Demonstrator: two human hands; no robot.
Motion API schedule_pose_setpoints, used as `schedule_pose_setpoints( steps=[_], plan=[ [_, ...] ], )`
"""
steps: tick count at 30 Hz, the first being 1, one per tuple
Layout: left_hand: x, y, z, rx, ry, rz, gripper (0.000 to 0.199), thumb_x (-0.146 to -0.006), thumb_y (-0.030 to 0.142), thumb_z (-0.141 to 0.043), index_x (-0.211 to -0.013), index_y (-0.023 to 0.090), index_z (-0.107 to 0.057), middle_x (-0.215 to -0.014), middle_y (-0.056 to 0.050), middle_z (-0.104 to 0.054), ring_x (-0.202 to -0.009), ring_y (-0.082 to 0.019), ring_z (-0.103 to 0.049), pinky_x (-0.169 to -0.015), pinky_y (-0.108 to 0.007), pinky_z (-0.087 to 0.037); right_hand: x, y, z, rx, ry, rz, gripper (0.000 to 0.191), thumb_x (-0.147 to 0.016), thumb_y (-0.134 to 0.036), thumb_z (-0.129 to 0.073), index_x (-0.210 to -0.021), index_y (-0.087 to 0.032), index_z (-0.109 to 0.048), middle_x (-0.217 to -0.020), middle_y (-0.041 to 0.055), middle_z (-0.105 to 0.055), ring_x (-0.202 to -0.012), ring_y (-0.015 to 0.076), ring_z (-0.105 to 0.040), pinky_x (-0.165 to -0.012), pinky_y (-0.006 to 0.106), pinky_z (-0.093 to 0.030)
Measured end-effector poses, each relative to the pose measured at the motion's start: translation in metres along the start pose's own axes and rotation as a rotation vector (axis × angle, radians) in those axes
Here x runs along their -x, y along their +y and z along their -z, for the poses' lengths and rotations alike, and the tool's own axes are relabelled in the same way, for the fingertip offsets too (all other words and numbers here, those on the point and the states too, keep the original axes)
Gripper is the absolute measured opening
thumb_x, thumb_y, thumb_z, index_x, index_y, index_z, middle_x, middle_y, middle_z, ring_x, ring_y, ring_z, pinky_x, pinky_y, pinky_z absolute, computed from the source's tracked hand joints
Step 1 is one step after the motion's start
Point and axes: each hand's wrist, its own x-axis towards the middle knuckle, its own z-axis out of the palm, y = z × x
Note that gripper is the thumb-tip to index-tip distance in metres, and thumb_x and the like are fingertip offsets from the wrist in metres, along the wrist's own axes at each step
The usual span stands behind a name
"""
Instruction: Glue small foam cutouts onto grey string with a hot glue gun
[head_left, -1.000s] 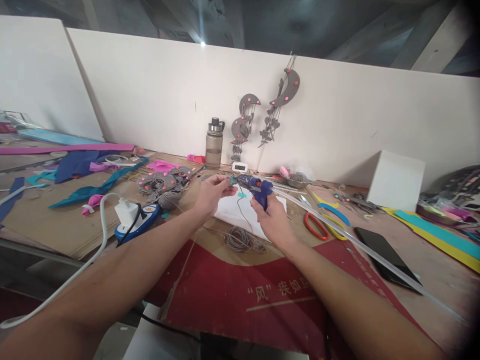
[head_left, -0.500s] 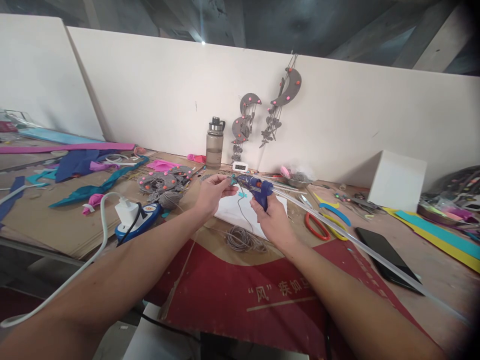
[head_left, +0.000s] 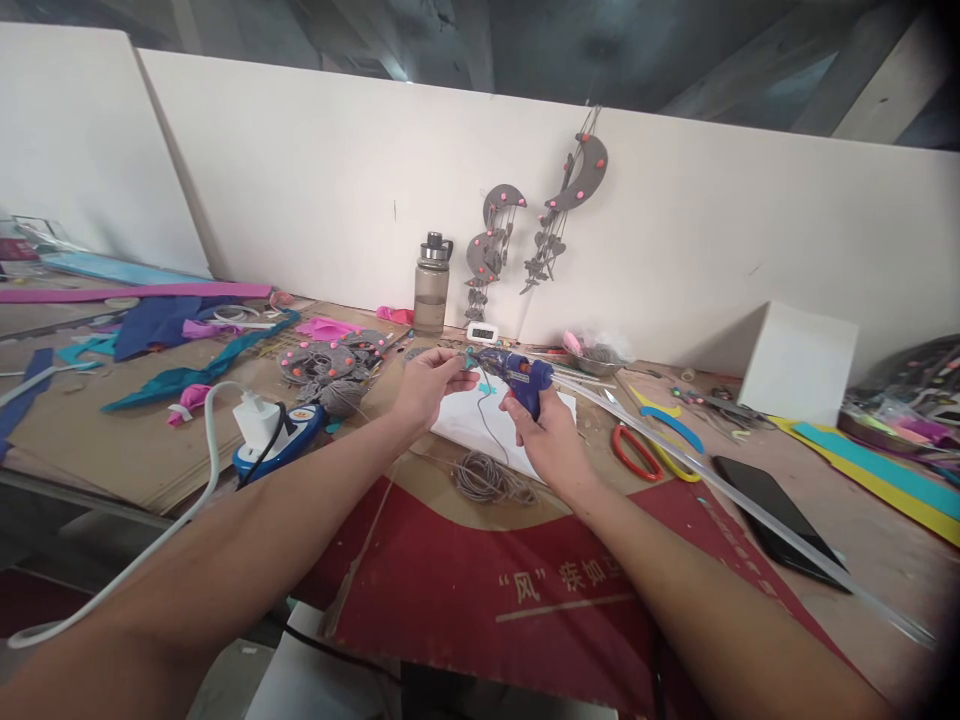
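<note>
My right hand (head_left: pixel 551 430) is wrapped round the handle of a blue hot glue gun (head_left: pixel 525 375), whose nozzle points left. A long clear glue stick (head_left: pixel 697 465) runs out of its back toward the lower right. Between the fingertips of my left hand (head_left: pixel 431 385) is a small teal piece (head_left: pixel 470 357), right at the nozzle. Grey cord (head_left: pixel 487 410) hangs down from there to a loose coil (head_left: pixel 482 477) on the cardboard. Under the hands lies a white sheet (head_left: pixel 469 420) with a small turquoise cutout (head_left: pixel 489 388) on it.
Red-handled scissors (head_left: pixel 636 455) and a black phone (head_left: pixel 776 515) lie to the right. On the left are a power strip (head_left: pixel 281 440) with a white plug and grey felt ornaments (head_left: pixel 334 365). A water bottle (head_left: pixel 431 285) stands behind, near moon-shaped hangings (head_left: pixel 581 180) on the white panel.
The view has shifted very slightly. Both hands keep the same hold, with the glue gun's nozzle still at the teal piece.
</note>
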Motion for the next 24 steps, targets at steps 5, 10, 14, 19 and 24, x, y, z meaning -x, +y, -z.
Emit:
schedule_pose_setpoints(
  steps=[5, 10, 14, 19, 24],
  plan=[
    [-0.0004, -0.0003, 0.001, -0.016, 0.009, -0.024, 0.027, -0.064, 0.027, -0.075, -0.074, 0.013, -0.055, -0.063, -0.001, -0.063, -0.059, -0.015, -0.065, -0.065, -0.031, -0.053, 0.0003, -0.0011, 0.0007, 0.021, 0.005, 0.002, 0.031, -0.087, -0.045, -0.046, -0.099, -0.018, -0.051, -0.087, 0.0068, -0.063, -0.063, 0.0148, -0.054, -0.06, 0.028, -0.042],
    [0.0007, -0.0001, 0.0004, -0.022, 0.015, -0.021, 0.027, -0.063, 0.028, -0.075, -0.073, 0.013, -0.056, -0.063, -0.001, -0.063, -0.059, -0.015, -0.065, -0.065, -0.031, -0.053, 0.0007, -0.0003, 0.0007, 0.049, 0.007, 0.007, 0.03, -0.087, -0.045, -0.046, -0.098, -0.018, -0.051, -0.087, 0.0067, -0.063, -0.062, 0.0149, -0.054, -0.061, 0.029, -0.042],
    [0.0011, -0.0004, 0.0, -0.032, 0.009, -0.018, 0.026, -0.063, 0.027, -0.075, -0.073, 0.013, -0.056, -0.063, -0.001, -0.063, -0.059, -0.015, -0.066, -0.065, -0.031, -0.053, 0.0005, -0.0015, 0.001, 0.058, 0.002, 0.0, 0.03, -0.087, -0.045, -0.046, -0.098, -0.018, -0.051, -0.085, 0.0062, -0.062, -0.061, 0.0148, -0.054, -0.061, 0.029, -0.042],
    [0.0007, -0.0005, 0.0006, -0.019, 0.004, -0.019, 0.026, -0.063, 0.028, -0.075, -0.073, 0.013, -0.056, -0.063, -0.002, -0.063, -0.059, -0.015, -0.065, -0.064, -0.03, -0.052, 0.0006, -0.0017, 0.001, 0.049, 0.012, -0.003, 0.03, -0.086, -0.045, -0.046, -0.098, -0.018, -0.052, -0.082, 0.0052, -0.062, -0.06, 0.0144, -0.054, -0.059, 0.029, -0.043],
    [-0.0029, -0.0019, 0.0046, 0.035, 0.009, 0.028, 0.025, -0.065, 0.027, -0.074, -0.072, 0.013, -0.056, -0.064, -0.003, -0.063, -0.063, -0.015, -0.065, -0.065, -0.029, -0.052, 0.0004, -0.0065, 0.0027, -0.125, -0.019, -0.024, 0.027, -0.085, -0.044, -0.048, -0.097, -0.021, -0.052, -0.084, 0.0031, -0.064, -0.052, 0.0109, -0.05, -0.054, 0.027, -0.043]
  ],
)
